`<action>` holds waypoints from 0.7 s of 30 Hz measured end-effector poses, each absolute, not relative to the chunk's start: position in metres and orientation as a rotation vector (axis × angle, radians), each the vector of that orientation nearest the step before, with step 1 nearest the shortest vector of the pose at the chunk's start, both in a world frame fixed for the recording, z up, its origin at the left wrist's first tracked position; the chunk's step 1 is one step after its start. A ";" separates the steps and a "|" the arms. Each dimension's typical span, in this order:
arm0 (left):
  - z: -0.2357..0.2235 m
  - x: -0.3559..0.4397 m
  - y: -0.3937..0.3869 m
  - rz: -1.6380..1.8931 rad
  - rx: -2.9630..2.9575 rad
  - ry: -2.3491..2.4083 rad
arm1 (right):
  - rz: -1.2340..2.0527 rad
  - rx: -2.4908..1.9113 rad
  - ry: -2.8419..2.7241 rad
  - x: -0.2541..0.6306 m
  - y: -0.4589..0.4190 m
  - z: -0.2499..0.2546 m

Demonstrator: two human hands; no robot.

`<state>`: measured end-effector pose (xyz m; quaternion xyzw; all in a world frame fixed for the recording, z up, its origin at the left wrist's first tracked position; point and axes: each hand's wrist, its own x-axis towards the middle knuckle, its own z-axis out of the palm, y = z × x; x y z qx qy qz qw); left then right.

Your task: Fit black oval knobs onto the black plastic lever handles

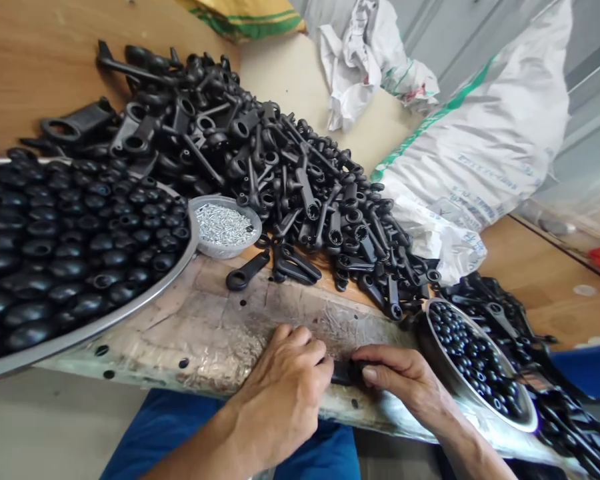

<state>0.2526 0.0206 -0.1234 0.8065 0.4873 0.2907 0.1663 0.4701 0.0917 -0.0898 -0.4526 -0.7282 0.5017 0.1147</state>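
At the table's near edge, my left hand point(300, 377) is closed around a black plastic crank handle point(342, 373), whose far part is hidden under the fingers. Thumb and forefinger of my right hand point(400, 375) pinch the handle's right end, where a small black piece, perhaps a knob, is mostly covered. Beyond both hands, a single black handle point(247, 270) lies apart from a big heap of similar handles point(280, 160). Silver pins or screws point(224, 223) fill a clear plastic bowl point(225, 252) on the left.
A wide metal basin point(193, 257) of black knobs point(75, 247) stands at left. Near my right hand is a smaller metal bowl point(533, 420) of black knobs point(473, 353). More black parts point(560, 393) lie beyond it. White woven sacks point(485, 140) rest behind the heap.
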 end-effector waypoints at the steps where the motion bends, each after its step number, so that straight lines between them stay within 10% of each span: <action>1: -0.123 0.252 0.020 0.830 2.301 1.388 | 1.475 -1.338 -2.125 0.471 0.092 -0.090; 21: -0.124 0.255 0.020 0.843 2.332 1.379 | 0.650 -0.931 -2.898 0.450 0.085 -0.065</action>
